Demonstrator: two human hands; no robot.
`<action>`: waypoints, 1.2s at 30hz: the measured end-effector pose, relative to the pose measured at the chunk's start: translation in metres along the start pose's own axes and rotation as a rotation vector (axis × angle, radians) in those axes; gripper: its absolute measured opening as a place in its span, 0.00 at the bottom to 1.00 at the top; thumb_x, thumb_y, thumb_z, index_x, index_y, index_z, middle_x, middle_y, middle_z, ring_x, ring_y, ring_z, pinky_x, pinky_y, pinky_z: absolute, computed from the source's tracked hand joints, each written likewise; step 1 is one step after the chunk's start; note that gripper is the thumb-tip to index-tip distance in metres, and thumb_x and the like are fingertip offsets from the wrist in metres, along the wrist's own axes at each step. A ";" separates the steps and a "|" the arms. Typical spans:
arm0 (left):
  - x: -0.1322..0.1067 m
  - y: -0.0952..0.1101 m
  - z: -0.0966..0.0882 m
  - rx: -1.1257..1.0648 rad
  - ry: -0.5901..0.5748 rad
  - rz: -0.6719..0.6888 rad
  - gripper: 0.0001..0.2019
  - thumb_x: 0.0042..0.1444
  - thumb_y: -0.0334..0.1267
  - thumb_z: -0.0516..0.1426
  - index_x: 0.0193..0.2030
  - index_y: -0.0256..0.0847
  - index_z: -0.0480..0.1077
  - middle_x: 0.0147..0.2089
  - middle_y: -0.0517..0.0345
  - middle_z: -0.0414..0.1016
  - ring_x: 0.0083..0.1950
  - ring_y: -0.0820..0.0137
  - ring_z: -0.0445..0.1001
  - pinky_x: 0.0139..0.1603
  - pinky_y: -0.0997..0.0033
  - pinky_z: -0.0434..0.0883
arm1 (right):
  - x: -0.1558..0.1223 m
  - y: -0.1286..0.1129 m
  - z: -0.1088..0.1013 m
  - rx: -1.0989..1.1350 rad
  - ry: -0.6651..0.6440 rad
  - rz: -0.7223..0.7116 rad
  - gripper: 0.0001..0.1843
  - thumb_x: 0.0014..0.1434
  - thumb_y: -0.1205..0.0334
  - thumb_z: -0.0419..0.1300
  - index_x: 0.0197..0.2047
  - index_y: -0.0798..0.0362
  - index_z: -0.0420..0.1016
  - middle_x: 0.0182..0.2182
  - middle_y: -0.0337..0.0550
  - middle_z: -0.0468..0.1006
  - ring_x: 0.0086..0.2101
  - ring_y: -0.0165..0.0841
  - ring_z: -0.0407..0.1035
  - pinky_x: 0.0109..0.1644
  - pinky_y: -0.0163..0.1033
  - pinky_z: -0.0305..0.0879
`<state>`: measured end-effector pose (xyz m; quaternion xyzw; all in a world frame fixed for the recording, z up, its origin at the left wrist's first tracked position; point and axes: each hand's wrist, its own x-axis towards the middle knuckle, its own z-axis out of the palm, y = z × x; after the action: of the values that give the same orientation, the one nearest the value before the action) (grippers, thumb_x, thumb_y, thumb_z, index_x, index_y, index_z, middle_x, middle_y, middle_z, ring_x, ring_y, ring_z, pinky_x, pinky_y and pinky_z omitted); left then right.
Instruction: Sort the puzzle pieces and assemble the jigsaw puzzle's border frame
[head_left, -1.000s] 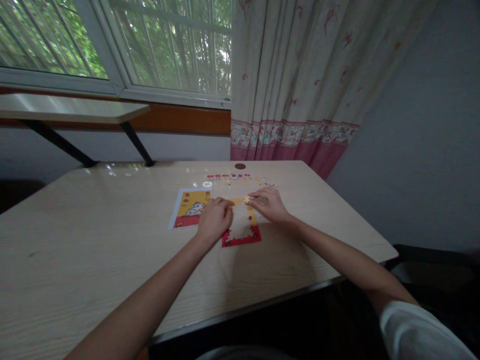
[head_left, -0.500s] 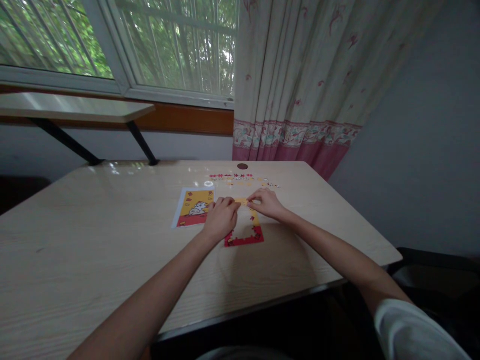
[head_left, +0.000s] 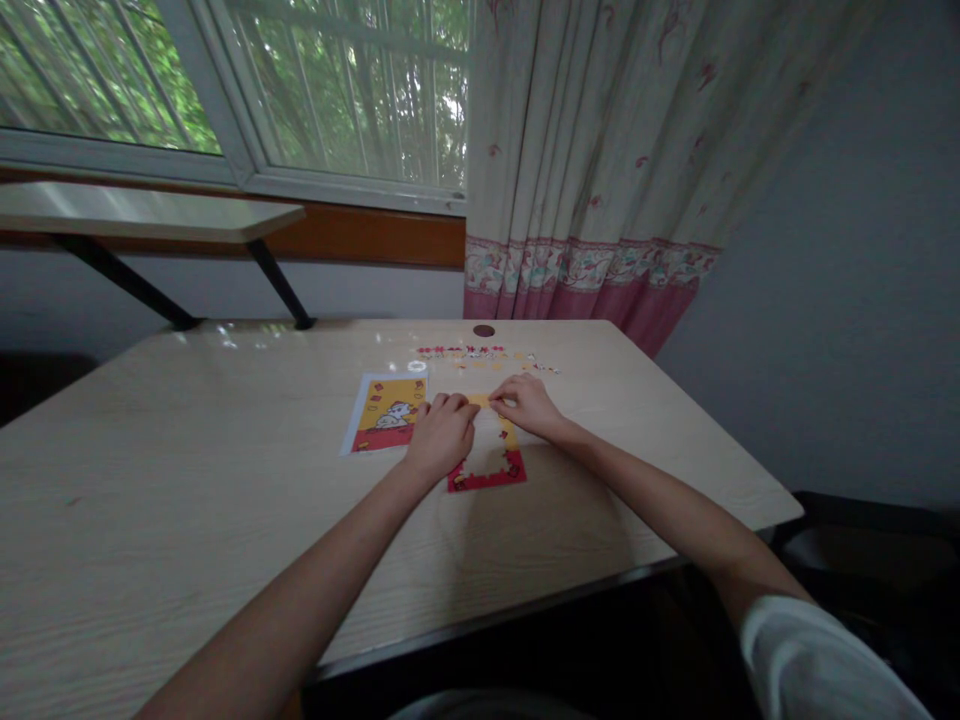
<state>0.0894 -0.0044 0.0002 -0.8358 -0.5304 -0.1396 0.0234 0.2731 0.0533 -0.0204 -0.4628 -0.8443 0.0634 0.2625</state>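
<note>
A partly assembled jigsaw puzzle [head_left: 487,483] lies on the table, its border yellow at the top and red at the bottom around a bare middle. My left hand [head_left: 441,432] rests over its left side, fingers bent and pressed down, with the fingertips at the top edge. That hand hides much of the left border. At the top right of the border, my right hand [head_left: 527,403] pinches thumb and fingers together on a small yellow puzzle piece [head_left: 491,401], mostly covered by the fingertips. Left of the puzzle lies a reference picture [head_left: 384,415] of a white animal on yellow and red.
Several loose puzzle pieces [head_left: 461,350] are laid out in rows beyond my hands. A dark round disc [head_left: 484,331] is near the back edge of the table [head_left: 225,480]. A raised shelf [head_left: 150,210] stands at the back left; a curtain [head_left: 585,200] hangs behind.
My right hand has shifted slightly left along the puzzle's top edge. My left hand stays in place on the puzzle.
</note>
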 end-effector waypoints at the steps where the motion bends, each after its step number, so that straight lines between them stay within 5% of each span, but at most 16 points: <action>1: 0.000 0.000 0.000 0.000 0.001 0.000 0.15 0.57 0.33 0.48 0.47 0.42 0.70 0.47 0.51 0.70 0.50 0.58 0.62 0.45 0.57 0.59 | 0.000 0.000 0.000 -0.005 -0.003 0.004 0.09 0.55 0.58 0.59 0.35 0.50 0.78 0.35 0.42 0.77 0.38 0.34 0.66 0.46 0.40 0.55; 14: 0.000 0.000 0.006 0.012 0.034 0.004 0.14 0.57 0.33 0.47 0.47 0.42 0.69 0.47 0.49 0.70 0.50 0.58 0.61 0.45 0.56 0.59 | 0.001 -0.015 -0.007 -0.195 -0.045 -0.008 0.06 0.53 0.61 0.58 0.32 0.51 0.76 0.34 0.42 0.76 0.38 0.36 0.64 0.44 0.40 0.52; 25: 0.001 0.002 0.004 0.025 0.009 0.006 0.16 0.61 0.37 0.44 0.52 0.47 0.66 0.48 0.49 0.68 0.50 0.57 0.61 0.47 0.55 0.58 | -0.001 0.009 -0.007 0.077 -0.031 -0.029 0.09 0.57 0.61 0.57 0.37 0.51 0.78 0.35 0.41 0.79 0.37 0.31 0.69 0.46 0.38 0.57; 36: 0.001 0.005 0.005 0.032 -0.001 0.027 0.17 0.62 0.40 0.43 0.54 0.48 0.65 0.50 0.49 0.66 0.51 0.57 0.60 0.47 0.54 0.57 | -0.007 0.017 -0.004 0.060 -0.031 0.020 0.08 0.55 0.59 0.59 0.37 0.50 0.78 0.37 0.42 0.78 0.39 0.32 0.68 0.46 0.39 0.57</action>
<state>0.0951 -0.0048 -0.0038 -0.8425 -0.5212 -0.1306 0.0385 0.2909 0.0560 -0.0252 -0.4624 -0.8412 0.0984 0.2624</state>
